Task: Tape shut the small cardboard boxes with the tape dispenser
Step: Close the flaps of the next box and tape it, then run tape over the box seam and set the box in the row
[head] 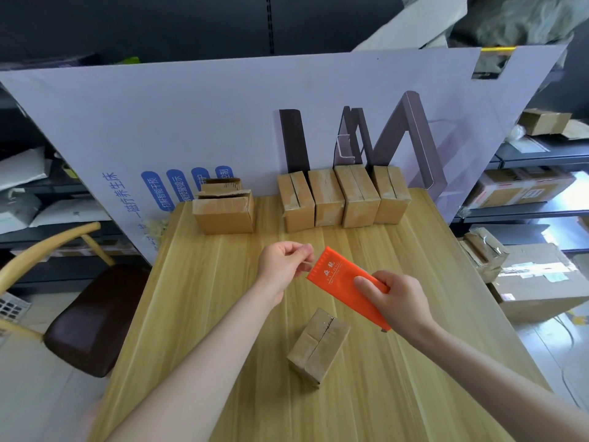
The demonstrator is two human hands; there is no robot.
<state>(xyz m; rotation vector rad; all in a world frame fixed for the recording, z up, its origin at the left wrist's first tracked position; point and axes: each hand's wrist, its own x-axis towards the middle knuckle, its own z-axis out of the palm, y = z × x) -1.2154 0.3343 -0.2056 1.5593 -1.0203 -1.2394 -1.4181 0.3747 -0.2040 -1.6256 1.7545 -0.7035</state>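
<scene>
My right hand (396, 299) grips an orange tape dispenser (341, 280) above the middle of the wooden table (223, 314). My left hand (283, 264) pinches the clear tape end at the dispenser's toothed edge. Below both hands a small cardboard box (318, 346) lies on the table, its top flaps closed with an open seam. At the far edge stands a row of several small boxes (342, 197). Left of that row sits another box (224, 212) with a smaller one on top.
A large lilac printed board (223, 122) stands upright behind the table. A wooden chair with a dark seat (92, 317) is at the left. Shelves with parcels (526, 186) and a big carton (541, 279) fill the right side.
</scene>
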